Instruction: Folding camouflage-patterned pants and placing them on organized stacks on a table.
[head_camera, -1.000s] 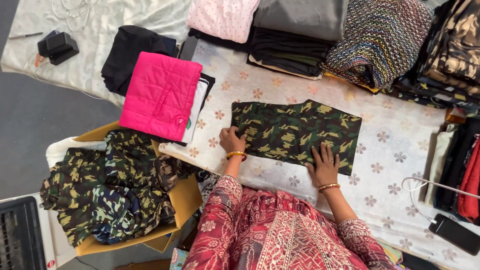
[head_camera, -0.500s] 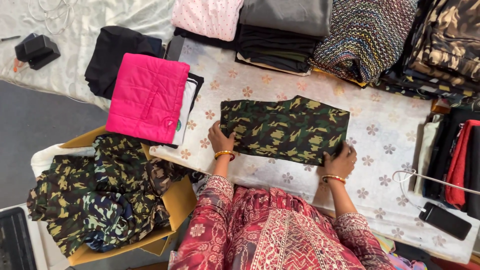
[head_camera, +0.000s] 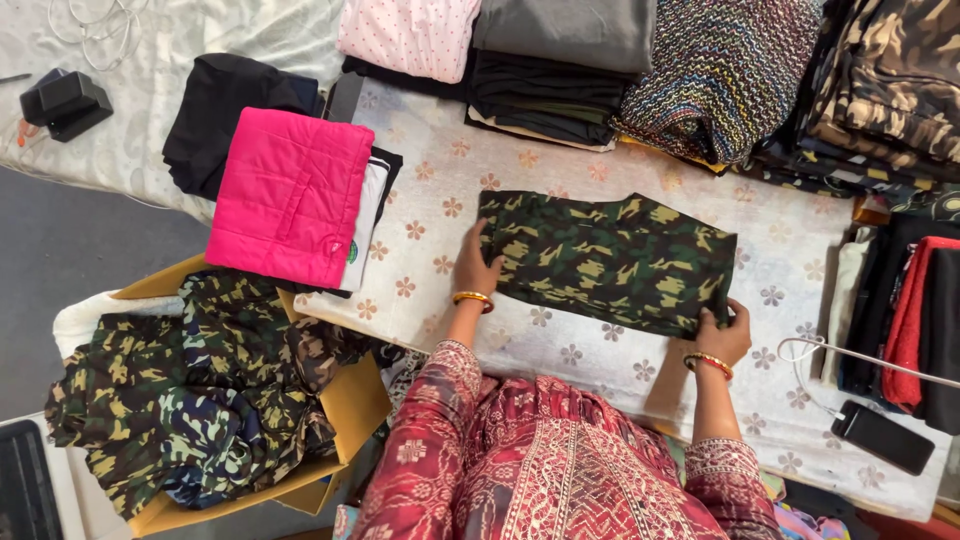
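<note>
A folded green camouflage garment (head_camera: 612, 260) lies flat on the flower-print table cover (head_camera: 580, 360) in front of me. My left hand (head_camera: 474, 268) grips its left edge, fingers tucked at the fold. My right hand (head_camera: 724, 332) pinches the garment's lower right corner. Both wrists wear gold bangles. My patterned red sleeves fill the bottom of the view.
A folded pink quilted jacket (head_camera: 290, 210) lies on dark and white clothes to the left. Stacks of folded clothes (head_camera: 650, 70) line the far edge and right side. A cardboard box (head_camera: 345, 420) heaped with camouflage garments stands at lower left. A black phone (head_camera: 882, 438) with cable lies lower right.
My hands slid outward from the near edge of the camouflage garment to its left side and lower right corner. The camera view shifted slightly.
</note>
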